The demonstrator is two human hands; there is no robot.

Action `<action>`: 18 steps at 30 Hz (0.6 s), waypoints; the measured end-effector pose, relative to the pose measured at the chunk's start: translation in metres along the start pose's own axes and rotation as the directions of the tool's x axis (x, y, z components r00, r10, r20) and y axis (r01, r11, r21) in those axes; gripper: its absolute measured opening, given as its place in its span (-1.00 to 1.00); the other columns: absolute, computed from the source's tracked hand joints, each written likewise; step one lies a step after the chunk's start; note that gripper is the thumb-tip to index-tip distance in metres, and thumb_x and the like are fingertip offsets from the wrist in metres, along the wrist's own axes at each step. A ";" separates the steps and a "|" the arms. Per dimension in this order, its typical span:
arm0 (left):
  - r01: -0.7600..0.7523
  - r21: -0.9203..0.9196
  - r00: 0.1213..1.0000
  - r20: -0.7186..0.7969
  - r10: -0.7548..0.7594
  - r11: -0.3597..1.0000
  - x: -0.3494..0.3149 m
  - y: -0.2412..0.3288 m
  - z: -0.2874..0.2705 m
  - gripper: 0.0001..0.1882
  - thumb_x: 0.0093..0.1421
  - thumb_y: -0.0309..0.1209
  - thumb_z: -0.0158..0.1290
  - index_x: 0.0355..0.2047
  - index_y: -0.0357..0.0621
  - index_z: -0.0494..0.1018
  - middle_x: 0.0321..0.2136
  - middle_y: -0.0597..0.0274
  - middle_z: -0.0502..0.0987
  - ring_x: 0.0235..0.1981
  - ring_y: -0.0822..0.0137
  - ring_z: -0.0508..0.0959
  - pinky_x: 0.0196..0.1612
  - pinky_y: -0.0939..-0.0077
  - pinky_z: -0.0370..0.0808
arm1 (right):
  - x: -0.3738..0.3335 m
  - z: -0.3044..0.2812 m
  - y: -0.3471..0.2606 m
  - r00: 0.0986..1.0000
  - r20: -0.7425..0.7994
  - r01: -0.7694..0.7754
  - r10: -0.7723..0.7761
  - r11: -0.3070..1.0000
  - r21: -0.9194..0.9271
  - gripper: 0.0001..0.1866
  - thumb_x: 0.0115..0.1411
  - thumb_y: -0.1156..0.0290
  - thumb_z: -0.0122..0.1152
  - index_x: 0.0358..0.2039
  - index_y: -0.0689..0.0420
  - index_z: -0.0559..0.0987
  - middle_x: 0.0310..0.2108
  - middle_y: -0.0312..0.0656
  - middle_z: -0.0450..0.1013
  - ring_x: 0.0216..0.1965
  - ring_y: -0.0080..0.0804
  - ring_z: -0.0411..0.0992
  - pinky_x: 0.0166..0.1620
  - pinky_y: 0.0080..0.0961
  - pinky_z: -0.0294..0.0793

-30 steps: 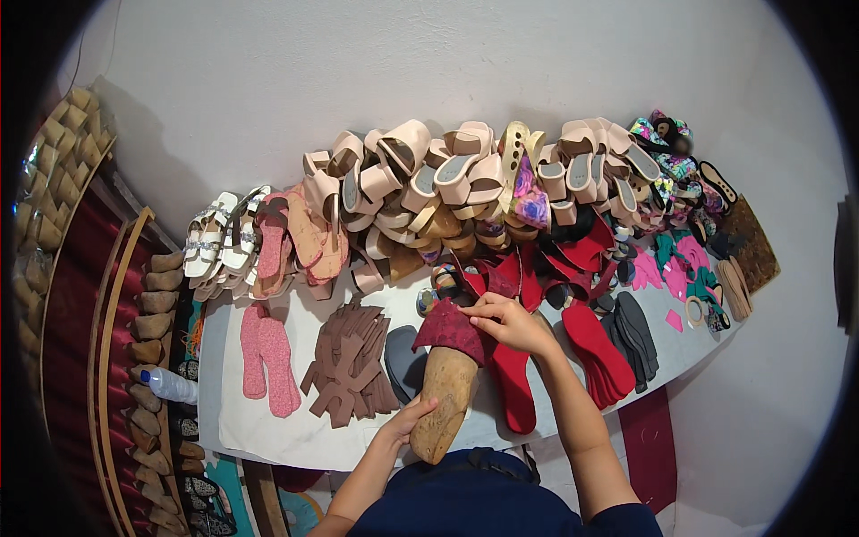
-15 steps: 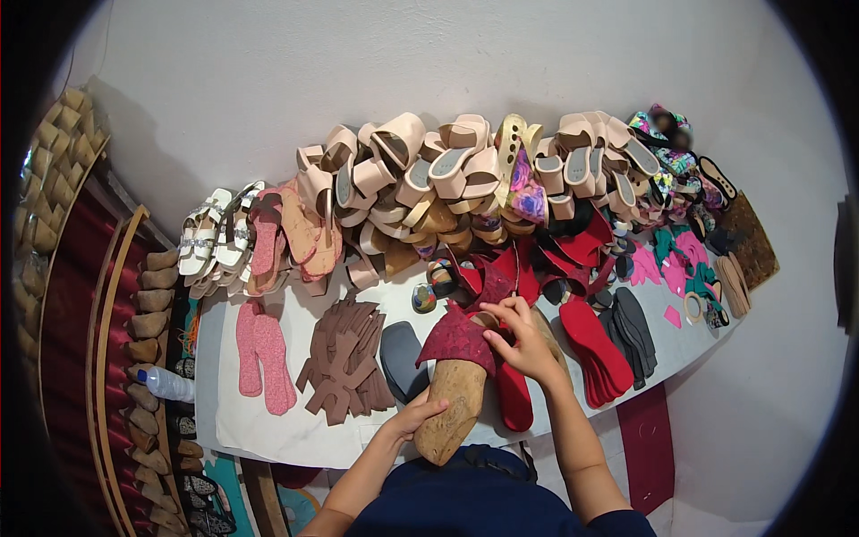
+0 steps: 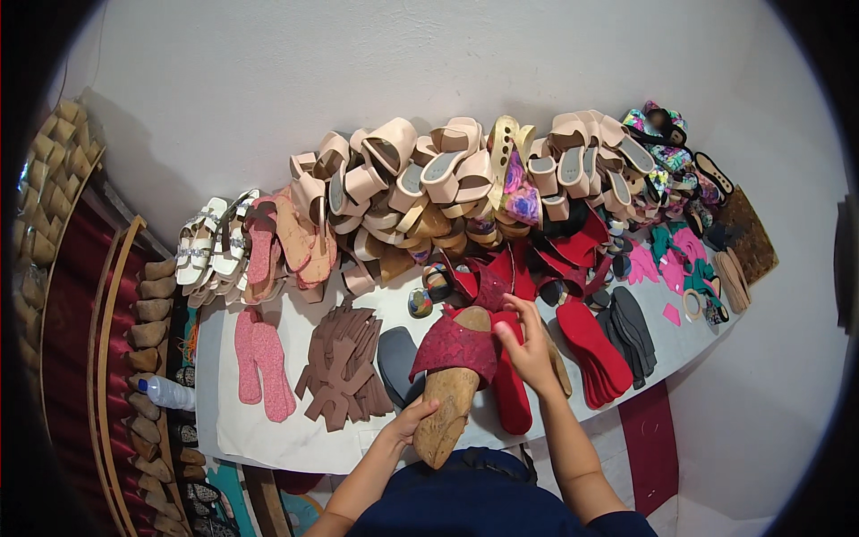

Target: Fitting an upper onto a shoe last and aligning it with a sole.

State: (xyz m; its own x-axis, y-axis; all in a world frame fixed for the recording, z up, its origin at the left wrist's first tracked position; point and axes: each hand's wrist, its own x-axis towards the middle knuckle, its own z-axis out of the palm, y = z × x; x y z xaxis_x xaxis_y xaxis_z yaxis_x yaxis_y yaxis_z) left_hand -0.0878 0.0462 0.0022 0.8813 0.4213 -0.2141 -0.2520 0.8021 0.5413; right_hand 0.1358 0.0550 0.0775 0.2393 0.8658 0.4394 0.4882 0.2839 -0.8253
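Note:
My left hand [image 3: 414, 422] is wrapped round the side of a wooden shoe last [image 3: 446, 407], held tilted above the front edge of the table. A dark red patterned shoe upper [image 3: 447, 347] lies across the last like a band, and the last's rounded tip shows beyond it. Just right of the upper, my right hand [image 3: 530, 353] has its fingers stretched and thumb apart, with nothing seen in it. Under that hand lie a red sole [image 3: 512, 403] and a second wooden last [image 3: 558, 369], partly covered.
Beige heeled sandals [image 3: 389, 139] are heaped along the wall. On the table [image 3: 349, 452] lie pink soles [image 3: 268, 376], brown strap pieces [image 3: 344, 367], a grey sole [image 3: 398, 358], stacked red soles [image 3: 595, 358] and dark grey soles [image 3: 629, 340]. Several lasts fill a rack [image 3: 148, 336] at left.
My right fingers have come off the upper's far edge, straightened and moved slightly right. The upper now sits as a band with the last's tip showing. My left hand keeps its hold.

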 end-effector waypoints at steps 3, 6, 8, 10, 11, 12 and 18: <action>-0.010 -0.010 1.000 -0.008 0.010 1.000 0.001 -0.001 -0.003 -0.28 -0.04 -0.06 0.06 -0.02 -0.30 0.11 -0.29 -0.17 0.40 -0.27 0.06 0.48 -0.20 0.28 0.45 | -0.015 0.020 0.005 0.944 -0.117 -0.233 0.310 0.873 0.429 -0.71 0.18 0.39 -0.17 -0.09 0.18 0.30 -0.27 -0.24 0.26 -0.21 -0.49 0.24 -0.09 -0.57 0.20; 0.001 0.001 1.000 -0.032 -0.001 1.000 0.002 -0.004 -0.004 -0.28 -0.04 -0.06 0.07 -0.02 -0.31 0.12 -0.29 -0.17 0.40 -0.27 0.07 0.48 -0.20 0.28 0.45 | -0.034 0.039 0.035 0.860 -0.047 -0.402 0.507 0.732 0.550 -0.68 0.24 0.22 -0.30 -0.14 0.14 0.30 -0.30 -0.28 0.29 -0.23 -0.61 0.25 -0.11 -0.66 0.22; 0.000 0.012 0.999 -0.049 0.000 1.000 0.004 -0.002 -0.006 -0.28 -0.05 -0.06 0.07 -0.02 -0.31 0.12 -0.29 -0.17 0.40 -0.27 0.07 0.48 -0.20 0.29 0.45 | -0.036 0.047 0.029 0.866 -0.057 -0.369 0.497 0.711 0.598 -0.68 0.25 0.24 -0.32 -0.18 0.18 0.33 -0.28 -0.25 0.29 -0.21 -0.56 0.24 -0.08 -0.64 0.18; 0.006 0.014 1.000 -0.011 -0.006 1.000 0.004 -0.001 0.001 -0.28 -0.04 -0.04 0.05 -0.03 -0.31 0.13 -0.28 -0.16 0.40 -0.27 0.07 0.48 -0.19 0.28 0.44 | -0.036 0.049 0.026 0.843 -0.053 -0.382 0.536 0.665 0.642 -0.66 0.25 0.24 -0.35 -0.21 0.21 0.34 -0.27 -0.21 0.30 -0.19 -0.53 0.23 -0.05 -0.62 0.15; 0.005 0.019 1.000 -0.008 -0.005 1.000 0.004 -0.002 -0.001 -0.28 -0.04 -0.04 0.05 -0.03 -0.31 0.13 -0.28 -0.16 0.40 -0.27 0.07 0.48 -0.19 0.28 0.44 | -0.035 0.050 0.025 0.844 -0.057 -0.377 0.533 0.666 0.644 -0.66 0.25 0.24 -0.35 -0.21 0.21 0.34 -0.27 -0.21 0.30 -0.19 -0.53 0.23 -0.05 -0.62 0.15; 0.011 -0.002 1.000 0.018 -0.011 1.000 0.004 -0.002 -0.002 -0.28 -0.04 0.00 0.03 -0.03 -0.31 0.14 -0.28 -0.15 0.40 -0.27 0.08 0.47 -0.19 0.28 0.43 | -0.034 0.051 0.024 0.832 -0.061 -0.392 0.551 0.662 0.639 -0.65 0.25 0.23 -0.36 -0.21 0.21 0.34 -0.27 -0.21 0.30 -0.19 -0.53 0.23 -0.06 -0.61 0.16; 0.042 -0.087 0.993 0.114 -0.032 0.995 0.007 -0.009 -0.005 -0.24 -0.05 0.10 -0.02 -0.04 -0.29 0.16 -0.27 -0.12 0.38 -0.26 0.11 0.45 -0.18 0.32 0.40 | -0.031 0.055 0.016 0.810 -0.060 -0.419 0.583 0.648 0.636 -0.64 0.26 0.22 -0.40 -0.19 0.21 0.32 -0.29 -0.23 0.28 -0.21 -0.53 0.23 -0.07 -0.60 0.17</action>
State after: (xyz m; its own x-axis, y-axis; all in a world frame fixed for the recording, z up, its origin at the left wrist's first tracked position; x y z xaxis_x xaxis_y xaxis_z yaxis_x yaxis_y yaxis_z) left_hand -0.0821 0.0443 -0.0082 0.9288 0.3442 -0.1372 -0.2484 0.8532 0.4586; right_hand 0.0897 0.0552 0.0307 0.5293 0.8420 -0.1041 -0.3177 0.0829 -0.9446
